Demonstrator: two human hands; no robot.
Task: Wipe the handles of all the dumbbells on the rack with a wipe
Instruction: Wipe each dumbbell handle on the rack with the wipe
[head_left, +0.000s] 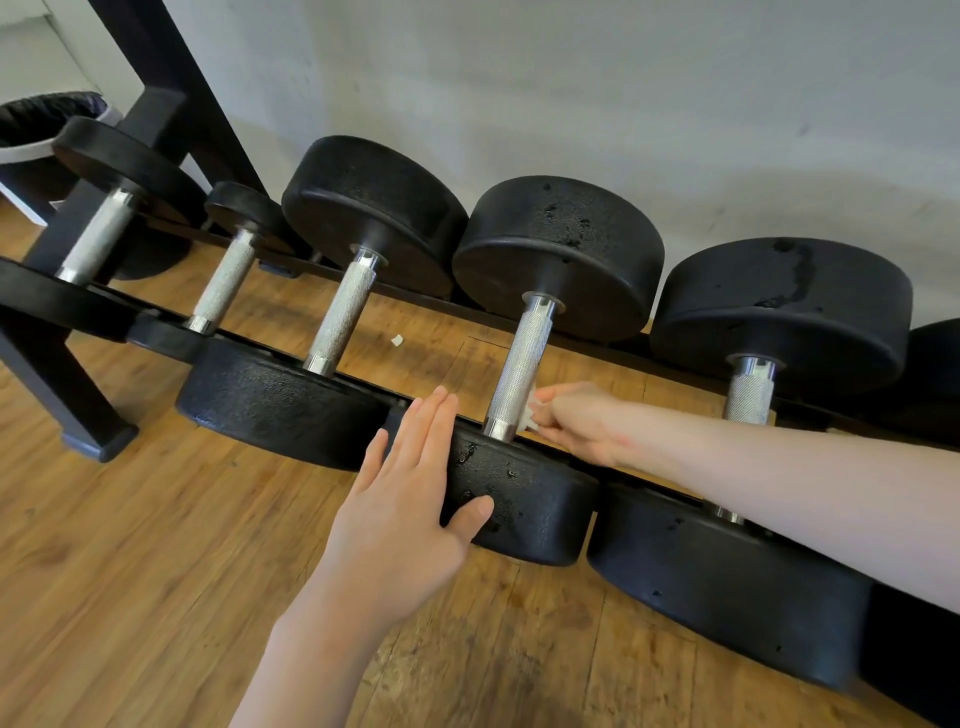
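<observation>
As left hand (410, 499) steadies dumbbell (519, 488), right hand (582, 423) pinches wipe (527, 415)

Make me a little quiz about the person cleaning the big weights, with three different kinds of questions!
1. True or false: the left hand lies flat on a dumbbell's near black end.
2. Which hand holds the white wipe? A) left B) right C) neither
3. Fill in: the wipe touches the ______ end of the silver handle.

Key:
1. True. Its fingers are straight and the thumb rests on the weight's side.
2. B. The right hand pinches the wipe against the handle.
3. Near (lower) end, just above the black weight.
</observation>
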